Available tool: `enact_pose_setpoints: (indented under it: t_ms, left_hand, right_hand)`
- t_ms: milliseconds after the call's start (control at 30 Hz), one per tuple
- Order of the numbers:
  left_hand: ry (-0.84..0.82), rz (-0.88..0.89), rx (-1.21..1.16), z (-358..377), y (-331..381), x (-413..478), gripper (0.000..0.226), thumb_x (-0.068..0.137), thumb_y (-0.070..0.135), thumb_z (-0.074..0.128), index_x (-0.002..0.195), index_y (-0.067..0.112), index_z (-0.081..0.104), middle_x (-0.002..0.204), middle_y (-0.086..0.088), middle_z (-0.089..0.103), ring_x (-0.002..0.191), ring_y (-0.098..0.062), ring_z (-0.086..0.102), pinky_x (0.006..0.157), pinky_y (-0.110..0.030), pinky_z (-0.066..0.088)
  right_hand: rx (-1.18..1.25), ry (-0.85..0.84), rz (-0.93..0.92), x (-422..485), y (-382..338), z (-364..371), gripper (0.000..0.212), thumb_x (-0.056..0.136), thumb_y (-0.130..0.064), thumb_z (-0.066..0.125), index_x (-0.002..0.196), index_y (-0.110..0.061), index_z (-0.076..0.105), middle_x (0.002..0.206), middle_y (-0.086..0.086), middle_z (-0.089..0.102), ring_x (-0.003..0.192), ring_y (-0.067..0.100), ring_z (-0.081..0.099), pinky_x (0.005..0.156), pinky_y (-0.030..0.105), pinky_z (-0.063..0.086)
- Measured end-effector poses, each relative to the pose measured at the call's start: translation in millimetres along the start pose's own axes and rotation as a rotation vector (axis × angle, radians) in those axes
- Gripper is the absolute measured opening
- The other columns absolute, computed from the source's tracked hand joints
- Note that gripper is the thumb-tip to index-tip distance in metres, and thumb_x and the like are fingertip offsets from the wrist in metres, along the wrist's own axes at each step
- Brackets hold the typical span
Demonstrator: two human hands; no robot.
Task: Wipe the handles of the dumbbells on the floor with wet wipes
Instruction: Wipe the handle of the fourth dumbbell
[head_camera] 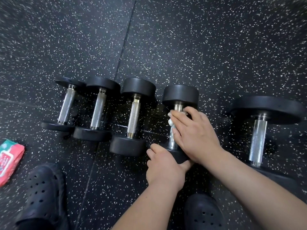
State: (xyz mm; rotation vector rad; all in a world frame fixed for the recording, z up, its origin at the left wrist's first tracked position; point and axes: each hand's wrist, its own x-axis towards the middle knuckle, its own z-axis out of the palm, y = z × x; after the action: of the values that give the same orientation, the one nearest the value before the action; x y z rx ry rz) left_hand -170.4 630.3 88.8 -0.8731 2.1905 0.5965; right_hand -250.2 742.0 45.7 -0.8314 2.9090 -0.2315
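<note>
Several black dumbbells with silver knurled handles lie in a row on the speckled rubber floor. My right hand is wrapped round the handle of the fourth dumbbell, gripping a white wet wipe against the metal. My left hand grips that dumbbell's near head, mostly hiding it. Left of it lie three smaller dumbbells, the closest one with brass collars. A larger dumbbell lies to the right, untouched.
A red and green pack of wet wipes lies on the floor at the left edge. My two black perforated clogs, one at the lower left and one at the bottom middle, stand close to the row. Floor-mat seams run diagonally.
</note>
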Motion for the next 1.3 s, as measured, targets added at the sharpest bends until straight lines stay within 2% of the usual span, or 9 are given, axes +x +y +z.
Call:
enact_pose_setpoints:
  t_ms: [67,233,433,567,667,800,900,1100,1300]
  left_hand:
    - [-0.003,0.001,-0.002,-0.7,-0.3,0.5,0.103,0.065,0.074,0.085,0.130,0.016,0.030,0.135,-0.003,0.042,0.122,-0.029,0.058,0.093,-0.043,0.054]
    - [-0.001,-0.008,-0.010,1.0,0.2,-1.1,0.105,0.064,0.075,0.086,0.131,0.016,0.029,0.136,-0.003,0.041,0.123,-0.030,0.056,0.094,-0.043,0.053]
    - [-0.013,-0.003,-0.016,-0.7,0.3,-1.3,0.102,0.067,0.071,0.087,0.131,0.016,0.030,0.137,-0.003,0.041,0.123,-0.030,0.056,0.094,-0.042,0.052]
    - [-0.014,-0.008,-0.018,-0.5,0.1,-0.6,0.104,0.065,0.072,0.087,0.131,0.016,0.029,0.137,-0.003,0.041,0.123,-0.030,0.056,0.093,-0.042,0.052]
    - [-0.018,-0.006,-0.023,-0.8,-1.0,1.4,0.102,0.066,0.071,0.086,0.131,0.017,0.029,0.137,-0.002,0.041,0.123,-0.029,0.056,0.093,-0.042,0.054]
    - [-0.012,-0.003,-0.017,1.2,-2.2,1.7,0.101,0.067,0.070,0.086,0.130,0.016,0.029,0.135,-0.003,0.041,0.121,-0.029,0.057,0.094,-0.043,0.054]
    - [-0.007,-0.001,-0.013,1.9,-1.9,0.8,0.099,0.067,0.069,0.088,0.128,0.016,0.029,0.134,-0.003,0.042,0.120,-0.030,0.058,0.092,-0.042,0.053]
    - [-0.007,0.009,-0.010,0.5,-1.8,2.0,0.096,0.069,0.068,0.086,0.127,0.016,0.030,0.133,-0.003,0.042,0.119,-0.030,0.058,0.091,-0.043,0.054]
    - [-0.002,0.013,-0.018,2.5,-2.1,0.8,0.099,0.069,0.069,0.086,0.130,0.015,0.029,0.135,-0.003,0.041,0.122,-0.030,0.057,0.094,-0.042,0.053]
  right_hand:
    - [-0.005,0.014,-0.020,-3.5,-1.0,1.5,0.048,0.107,-0.039,0.041,0.147,-0.019,0.059,0.152,-0.012,0.055,0.132,0.029,0.047,0.102,0.043,0.041]
    - [-0.046,-0.003,0.013,1.9,-3.5,1.8,0.051,0.108,-0.040,0.037,0.150,-0.018,0.055,0.157,-0.010,0.050,0.130,0.031,0.046,0.099,0.043,0.041]
    - [0.008,0.034,0.007,-0.6,-6.4,1.1,0.039,0.104,-0.037,0.051,0.137,-0.022,0.066,0.151,-0.010,0.055,0.126,0.028,0.049,0.095,0.043,0.044]
    - [-0.004,0.058,0.094,2.8,-10.0,-0.3,0.044,0.102,-0.035,0.054,0.142,-0.019,0.060,0.148,0.002,0.052,0.127,0.032,0.048,0.095,0.044,0.045]
    - [0.000,0.092,0.064,-3.0,-9.7,-1.6,0.042,0.103,-0.033,0.053,0.141,-0.017,0.061,0.138,0.001,0.055,0.118,0.031,0.052,0.090,0.044,0.046]
    - [0.100,0.060,0.078,-7.9,-12.5,0.5,0.042,0.103,-0.032,0.053,0.143,-0.017,0.059,0.142,-0.003,0.052,0.115,0.026,0.053,0.087,0.041,0.050]
    - [0.178,0.025,0.129,-2.2,-14.5,3.4,0.045,0.104,-0.031,0.052,0.147,-0.017,0.056,0.146,-0.005,0.048,0.117,0.023,0.050,0.090,0.040,0.052]
    - [0.241,-0.010,0.040,-13.2,-8.2,1.8,0.046,0.105,-0.033,0.048,0.149,-0.020,0.054,0.148,-0.010,0.046,0.126,0.021,0.047,0.095,0.042,0.051]
    - [0.326,0.003,0.121,-8.4,-6.1,1.3,0.054,0.103,-0.031,0.053,0.156,-0.019,0.045,0.153,-0.007,0.041,0.131,0.020,0.045,0.096,0.040,0.052]
